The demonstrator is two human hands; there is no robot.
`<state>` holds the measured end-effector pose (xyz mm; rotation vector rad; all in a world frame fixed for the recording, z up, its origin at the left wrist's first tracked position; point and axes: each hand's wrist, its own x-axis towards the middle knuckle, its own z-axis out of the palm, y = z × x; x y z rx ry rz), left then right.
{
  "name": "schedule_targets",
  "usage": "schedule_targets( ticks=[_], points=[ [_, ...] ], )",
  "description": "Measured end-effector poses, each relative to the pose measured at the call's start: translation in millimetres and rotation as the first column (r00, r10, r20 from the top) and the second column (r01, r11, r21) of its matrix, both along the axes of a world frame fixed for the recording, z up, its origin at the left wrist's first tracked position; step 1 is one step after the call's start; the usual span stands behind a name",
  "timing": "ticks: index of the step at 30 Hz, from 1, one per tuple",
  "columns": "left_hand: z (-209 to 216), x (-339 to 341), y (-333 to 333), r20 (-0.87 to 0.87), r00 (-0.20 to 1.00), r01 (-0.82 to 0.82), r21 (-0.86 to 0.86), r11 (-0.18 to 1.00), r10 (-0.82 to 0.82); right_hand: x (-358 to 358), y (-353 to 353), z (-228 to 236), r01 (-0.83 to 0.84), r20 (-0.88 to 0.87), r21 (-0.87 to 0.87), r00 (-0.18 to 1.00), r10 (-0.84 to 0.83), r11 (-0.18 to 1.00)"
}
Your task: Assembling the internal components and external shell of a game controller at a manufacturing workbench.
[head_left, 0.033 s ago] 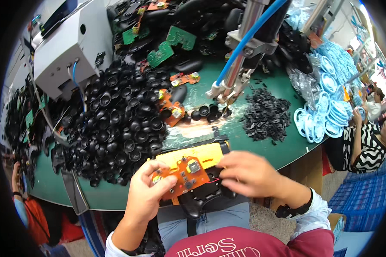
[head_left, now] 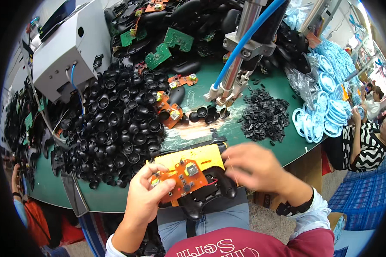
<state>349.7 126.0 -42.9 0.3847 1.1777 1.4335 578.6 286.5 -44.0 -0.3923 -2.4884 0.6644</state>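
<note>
My left hand (head_left: 146, 192) pinches an orange circuit board (head_left: 185, 179) between thumb and fingers. The board carries small dark parts and a yellow-and-grey joystick module. Beneath and behind the board lies a black game controller shell (head_left: 222, 183), open, with a bit of red wire showing inside; the board hides part of it. A yellow fixture (head_left: 201, 153) sits just beyond, at the table edge. To the right of the shell, close to its grip, is my right hand (head_left: 259, 169). Motion smears its fingers, so whether they hold anything is unclear.
Black thumbstick caps (head_left: 116, 124) are heaped at left, small black parts (head_left: 266, 113) at right. A metal press (head_left: 244, 47) with a blue hose stands over the green table (head_left: 154, 195). Light-blue cable coils (head_left: 326, 111) lie far right, near another person (head_left: 364, 145).
My right hand has shifted slightly right and up, away from the board, showing more of the controller shell's right grip. My left hand still holds the circuit board.
</note>
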Motion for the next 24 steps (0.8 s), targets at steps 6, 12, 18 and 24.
schedule_targets(
  ticks=[6,12,18,24],
  points=[
    [-3,-2,-3,0.020,0.999,-0.030,-0.038,0.999,0.030,5,129,-13,0.360,0.022,0.243,0.926,-0.376,0.901],
    [1,-2,-4,0.110,0.992,0.068,-0.045,0.997,-0.062,-36,201,-33,0.310,0.299,0.326,0.862,-0.409,0.893],
    [4,-10,-8,0.184,0.981,0.088,-0.133,0.987,-0.062,-41,146,11,0.292,0.351,-0.172,0.910,-0.219,0.941],
    [1,-6,1,0.206,0.970,0.154,-0.092,0.984,-0.133,-17,39,-14,0.056,0.181,-0.021,0.982,-0.051,0.998]
  ],
)
